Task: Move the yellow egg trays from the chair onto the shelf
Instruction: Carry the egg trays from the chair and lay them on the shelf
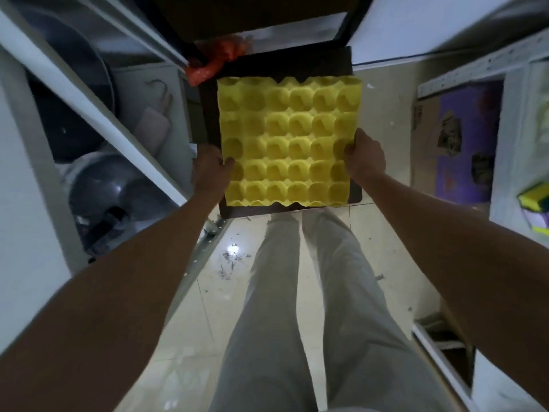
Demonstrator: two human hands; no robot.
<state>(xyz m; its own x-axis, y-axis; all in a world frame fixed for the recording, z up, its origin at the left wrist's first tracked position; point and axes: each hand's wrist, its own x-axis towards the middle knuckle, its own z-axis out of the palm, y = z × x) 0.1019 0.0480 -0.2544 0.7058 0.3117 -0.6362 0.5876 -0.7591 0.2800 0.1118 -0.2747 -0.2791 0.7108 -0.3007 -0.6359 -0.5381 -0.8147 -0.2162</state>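
Observation:
A yellow egg tray point(288, 141), square with rows of cups, lies over the dark seat of a chair point(285, 65) straight ahead of me. My left hand point(209, 171) grips the tray's left edge near the front corner, thumb on top. My right hand point(367, 157) grips the right edge, fingers curled over the rim. Whether more trays lie stacked beneath the top one is hidden. A white metal shelf point(98, 108) runs along my left side.
The shelf on the left holds dark metal pots and pans point(118, 191). An orange plastic bag point(219, 60) hangs at the chair's back left. A cardboard box with a purple print point(457, 144) stands at the right. My legs stand on a tiled floor point(208, 292) with scattered debris.

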